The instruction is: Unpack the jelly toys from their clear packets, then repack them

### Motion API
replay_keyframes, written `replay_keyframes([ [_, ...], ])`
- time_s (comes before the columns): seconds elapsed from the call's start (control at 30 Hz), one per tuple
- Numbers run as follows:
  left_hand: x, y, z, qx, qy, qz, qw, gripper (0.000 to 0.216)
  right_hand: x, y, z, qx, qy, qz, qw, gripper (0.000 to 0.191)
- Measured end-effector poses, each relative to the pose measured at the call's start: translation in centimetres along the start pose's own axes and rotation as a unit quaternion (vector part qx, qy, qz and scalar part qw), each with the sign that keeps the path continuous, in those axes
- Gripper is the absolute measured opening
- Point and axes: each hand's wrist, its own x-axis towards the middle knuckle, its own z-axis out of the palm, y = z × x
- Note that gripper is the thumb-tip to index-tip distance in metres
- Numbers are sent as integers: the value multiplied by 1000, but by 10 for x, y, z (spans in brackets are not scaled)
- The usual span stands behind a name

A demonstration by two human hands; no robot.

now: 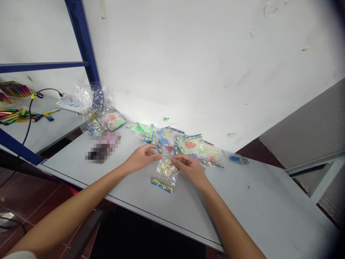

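A small clear plastic bag with yellow contents lies on the grey table, its colourful printed strip toward me. My right hand pinches the upper right corner of this bag between thumb and fingers. Close by its upper left corner is my left hand, the fingers curved and a gap showing between thumb and forefinger. The left thumb's tip reaches the bag's top edge; whether it touches cannot be made out. Just beyond both hands spreads a pile of similar bags with red, green, blue and orange contents.
A crumpled clear bag and more packets sit at the table's back left. A pixelated item lies left of my hands. The white wall bounds the table behind. A blue metal frame stands left, before colourful pens and a cable.
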Motion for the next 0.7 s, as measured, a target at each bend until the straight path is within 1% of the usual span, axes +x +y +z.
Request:
replay_keyframes([
  [0.07,23,6,9,-64,-63,-15,996,41,3,2,-2,22,13,5,1000,35],
  [0.1,33,7,14,-93,-75,-8,993,37,4,3,-3,33,26,7,999,36],
  [0.13,41,7,19,-119,-73,-1,990,34,5,4,-5,44,43,7,998,37],
  [0.2,52,4,31,-165,-52,6,985,32,6,5,-7,57,85,11,995,38],
  [0.27,56,0,42,-190,-38,0,981,33,7,5,-9,61,124,17,990,38],
  [0.33,55,-3,49,-198,-42,-12,979,34,7,6,-10,63,157,20,985,39],
  [0.4,53,-4,51,-207,-43,-25,977,34,8,7,-9,75,174,22,982,41],
  [0.47,52,-3,47,-219,-34,-28,975,35,9,9,-8,102,181,27,978,44],
  [0.6,55,-3,35,-229,-3,-18,973,36,9,9,-6,129,170,38,976,40],
  [0.7,55,-4,32,-246,6,-39,969,37,8,8,-5,115,165,43,979,39],
])
